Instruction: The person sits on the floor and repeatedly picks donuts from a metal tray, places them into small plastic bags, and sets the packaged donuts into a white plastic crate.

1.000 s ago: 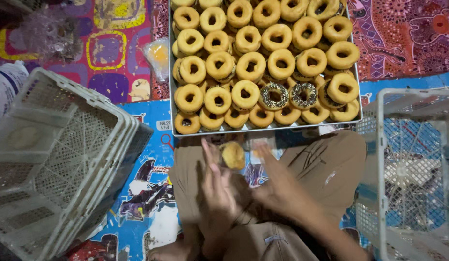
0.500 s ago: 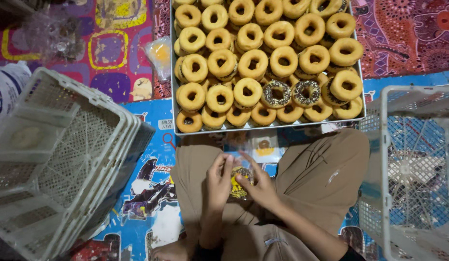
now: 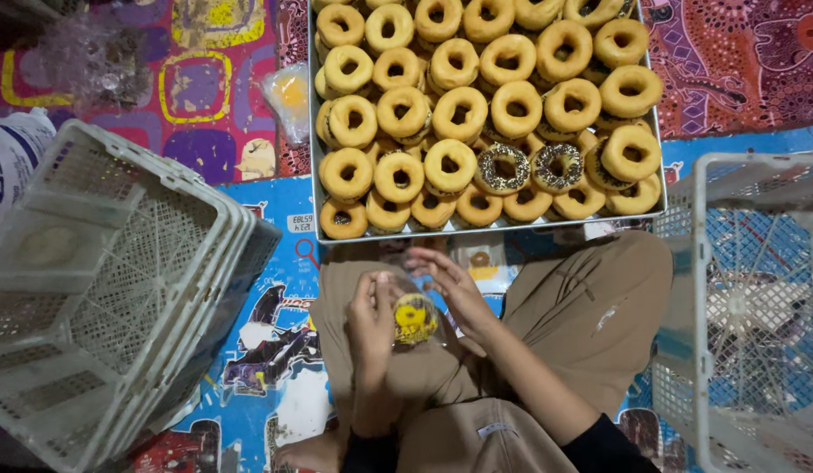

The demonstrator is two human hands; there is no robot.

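Stacked white crates (image 3: 100, 289) are lying at nine o'clock. Left hand (image 3: 371, 320) and right hand (image 3: 454, 289), fingers grasping a yellow-topped doughnut in clear wrap (image 3: 415, 317), are working over the lap. At twelve o'clock, the tray (image 3: 312, 131) is holding mostly plain doughnuts (image 3: 450, 165), unwrapped. Another crate (image 3: 748, 307) is standing at three o'clock.

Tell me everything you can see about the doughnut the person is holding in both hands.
The doughnut is a small round ring with a yellow coating speckled with dark sprinkles. It seems to sit inside a thin clear plastic wrapper, though the film is hard to make out. It faces up toward the camera, held above the person's lap, just below the tray of doughnuts. The left hand grips its left edge and the right hand its upper right.
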